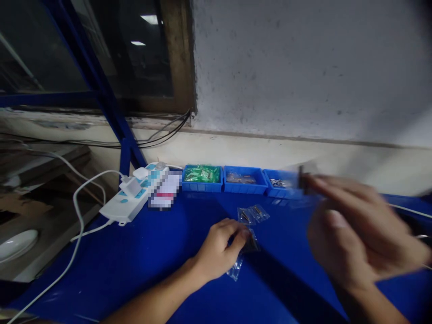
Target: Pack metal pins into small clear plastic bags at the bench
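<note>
My left hand (219, 247) rests low over the blue table, its thumb and fingers closed on a small clear plastic bag (251, 241) with dark contents. Another clear bag (235, 268) sticks out below that hand. Just beyond the fingertips lie two little clear bags (254, 214) with small metal pieces inside. To the right, my right hand (357, 229) is raised and smeared by motion. Between its thumb side and fingertips it pinches what looks like a small clear bag with a dark piece (301, 179) in it; the blur hides its details.
Along the wall stand blue bins: one with green packets (202, 173), one with brownish bagged pieces (241, 178), one with metal pins (278, 183). A white power strip (135, 195) with plugs and cords lies at left, beside a partly pixelated white paper (167, 191).
</note>
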Demonstrator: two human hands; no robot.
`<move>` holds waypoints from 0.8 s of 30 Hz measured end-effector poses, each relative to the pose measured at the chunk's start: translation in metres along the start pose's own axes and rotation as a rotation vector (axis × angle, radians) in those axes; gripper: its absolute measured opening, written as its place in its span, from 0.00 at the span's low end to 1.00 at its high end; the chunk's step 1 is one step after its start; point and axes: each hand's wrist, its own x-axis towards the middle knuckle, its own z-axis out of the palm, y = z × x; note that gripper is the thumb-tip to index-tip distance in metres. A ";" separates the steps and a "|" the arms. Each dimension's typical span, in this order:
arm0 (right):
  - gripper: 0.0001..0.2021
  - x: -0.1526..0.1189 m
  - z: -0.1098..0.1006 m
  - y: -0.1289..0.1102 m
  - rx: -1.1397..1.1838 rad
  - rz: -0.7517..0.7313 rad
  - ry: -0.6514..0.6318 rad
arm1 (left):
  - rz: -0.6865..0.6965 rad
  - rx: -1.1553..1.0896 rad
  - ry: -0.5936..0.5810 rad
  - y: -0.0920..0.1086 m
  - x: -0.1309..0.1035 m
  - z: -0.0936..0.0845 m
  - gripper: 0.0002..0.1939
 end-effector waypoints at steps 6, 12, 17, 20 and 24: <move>0.22 -0.060 0.048 0.026 0.037 -0.196 -0.352 | -0.474 -0.508 0.075 -0.014 0.012 -0.011 0.32; 0.20 -0.072 0.050 0.032 0.001 -0.128 -0.425 | -0.636 -0.786 0.116 -0.021 0.018 -0.016 0.13; 0.13 -0.073 0.053 0.033 0.028 0.092 -0.427 | -0.448 -0.699 0.260 -0.022 0.018 -0.016 0.12; 0.10 -0.075 0.057 0.031 0.094 0.382 -0.404 | -0.361 -0.497 0.305 -0.021 0.018 -0.016 0.15; 0.18 -0.074 0.061 0.027 0.343 0.814 -0.369 | -0.263 -0.296 0.292 -0.019 0.018 -0.015 0.07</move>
